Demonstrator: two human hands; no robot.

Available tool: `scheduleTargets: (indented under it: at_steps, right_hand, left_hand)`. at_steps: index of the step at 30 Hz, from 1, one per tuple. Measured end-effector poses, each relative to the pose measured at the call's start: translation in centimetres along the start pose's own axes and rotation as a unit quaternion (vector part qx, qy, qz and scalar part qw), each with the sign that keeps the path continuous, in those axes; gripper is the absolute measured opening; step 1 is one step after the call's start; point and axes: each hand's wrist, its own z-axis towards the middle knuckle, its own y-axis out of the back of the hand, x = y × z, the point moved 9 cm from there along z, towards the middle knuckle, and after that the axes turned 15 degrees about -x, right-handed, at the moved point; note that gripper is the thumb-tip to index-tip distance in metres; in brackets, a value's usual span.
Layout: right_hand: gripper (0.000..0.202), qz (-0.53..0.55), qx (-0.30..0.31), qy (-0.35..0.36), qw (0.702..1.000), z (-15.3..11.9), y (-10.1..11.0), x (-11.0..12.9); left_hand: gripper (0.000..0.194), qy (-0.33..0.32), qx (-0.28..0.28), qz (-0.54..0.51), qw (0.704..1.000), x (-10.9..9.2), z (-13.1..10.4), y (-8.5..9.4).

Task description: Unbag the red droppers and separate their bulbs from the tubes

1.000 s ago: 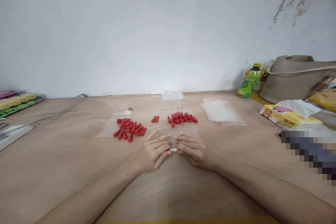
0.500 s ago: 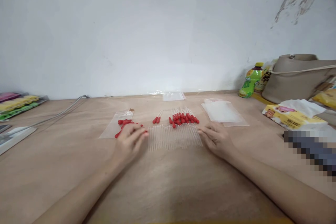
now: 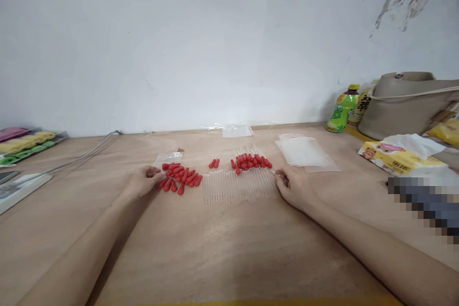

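Red rubber dropper bulbs (image 3: 182, 175) lie loose in a heap, partly over a clear plastic bag (image 3: 168, 158). At the left edge of this heap, my left hand (image 3: 145, 180) is closed with its fingertips on the bag; the grip itself is partly hidden. A row of thin clear tubes (image 3: 238, 187) lies side by side in the middle. My right hand (image 3: 296, 186) is at the row's right end, its fingers pinched around a thin clear tube that barely shows. Behind the row are droppers with red bulbs fitted (image 3: 251, 161), and two more droppers (image 3: 214, 163) lie apart to their left.
Clear zip bags (image 3: 304, 153) are stacked behind my right hand, with another bag (image 3: 237, 131) by the wall. A tissue box (image 3: 401, 160), a green bottle (image 3: 342, 110) and a grey-brown handbag (image 3: 398, 110) stand at right. A cable (image 3: 89, 152) and a power strip (image 3: 32, 191) are at left.
My left hand has moved left, from the bulbs' right side to the bag's left side, uncovering the heap. My right hand has shifted slightly right and its fingers have curled in.
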Motion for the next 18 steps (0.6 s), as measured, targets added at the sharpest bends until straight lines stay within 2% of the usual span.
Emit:
scheduleTargets:
  at_steps: [3, 5, 8, 10, 12, 14, 16, 18]
  right_hand:
    - [0.017, 0.010, 0.014, -0.009, 1.000, -0.1, -0.1, 0.3]
    - [0.015, 0.004, 0.022, 0.002, 1.000, -0.1, -0.1, 0.6]
    - [0.014, -0.006, 0.030, 0.022, 0.999, -0.1, -0.1, 1.2]
    - [0.015, -0.006, 0.032, 0.021, 0.999, -0.1, -0.1, 1.2]
    - [0.015, -0.001, 0.034, 0.012, 0.999, -0.1, -0.2, 1.1]
    - [0.017, 0.007, 0.035, 0.004, 0.999, -0.1, -0.3, 0.9]
    - [0.017, 0.011, 0.030, -0.002, 0.999, -0.1, -0.3, 0.7]
    - [0.019, 0.007, 0.024, -0.008, 1.000, 0.0, -0.2, 0.4]
  left_hand:
    - [0.039, -0.005, 0.016, -0.013, 1.000, -0.2, 0.0, -0.7]
    - [0.037, -0.013, 0.008, -0.001, 1.000, -0.1, 0.2, -0.4]
    - [0.035, -0.027, -0.029, 0.044, 0.998, -0.1, 0.3, 0.6]
    - [0.035, -0.033, -0.091, 0.073, 0.993, -0.9, 0.0, 2.0]
    - [0.033, -0.068, -0.176, 0.087, 0.978, -3.1, -0.8, 3.5]
    - [0.029, -0.150, -0.233, 0.082, 0.957, -6.6, -2.3, 4.1]
    - [0.027, -0.241, -0.219, 0.065, 0.943, -10.4, -3.9, 2.9]
    - [0.025, -0.301, -0.157, 0.077, 0.938, -13.6, -5.0, 0.6]
